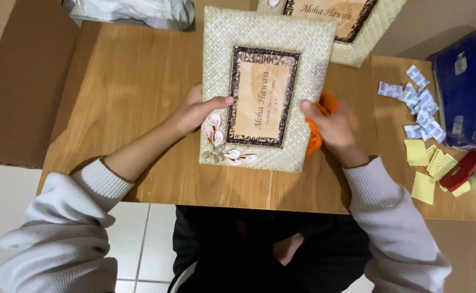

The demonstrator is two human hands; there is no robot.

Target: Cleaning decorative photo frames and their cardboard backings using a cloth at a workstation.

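Observation:
A woven straw picture frame (265,40) with a dark patterned inner border and a tan paper insert is held above a low wooden table (140,92). Small shells decorate its lower left corner. My left hand (197,111) grips the frame's left edge, thumb lying across the front. My right hand (333,127) holds the right edge, with an orange cloth (325,103) bunched partly behind the frame and under the fingers.
A second woven frame (373,27) lies at the table's far edge. Small white-blue packets (417,103) and yellow paper slips (425,163) are scattered at the right, beside a red tool (463,169) and a dark blue container (466,87). A crumpled plastic bag (134,11) lies far left.

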